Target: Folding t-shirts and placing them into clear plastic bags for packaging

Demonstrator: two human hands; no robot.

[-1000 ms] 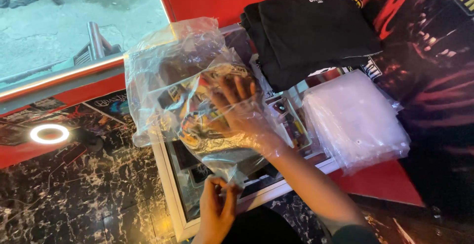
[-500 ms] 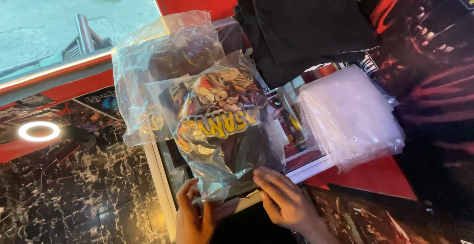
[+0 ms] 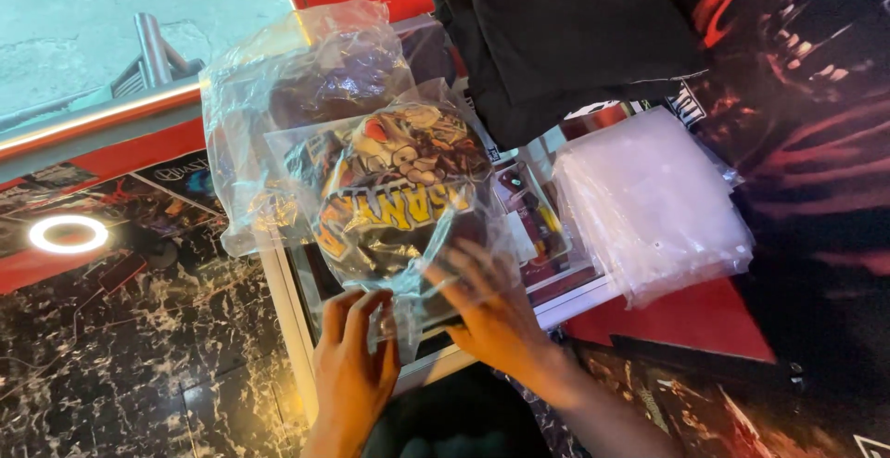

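Both hands have shifted: right hand (image 3: 487,305) now presses flat on the bagged shirt (image 3: 399,203), left hand (image 3: 357,351) pinches the bag's lower edge; I smooth evenly.

The bagged shirt (image 3: 399,203) is lying before me on another bag (image 3: 306,78). Folded shirts (image 3: 575,41) are sitting behind the bag stack (image 3: 654,203), right of it.

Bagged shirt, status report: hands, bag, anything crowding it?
Left hand pinching the bag's near edge. Right hand flat on the bagged shirt. Stack of empty bags alongside, apart.
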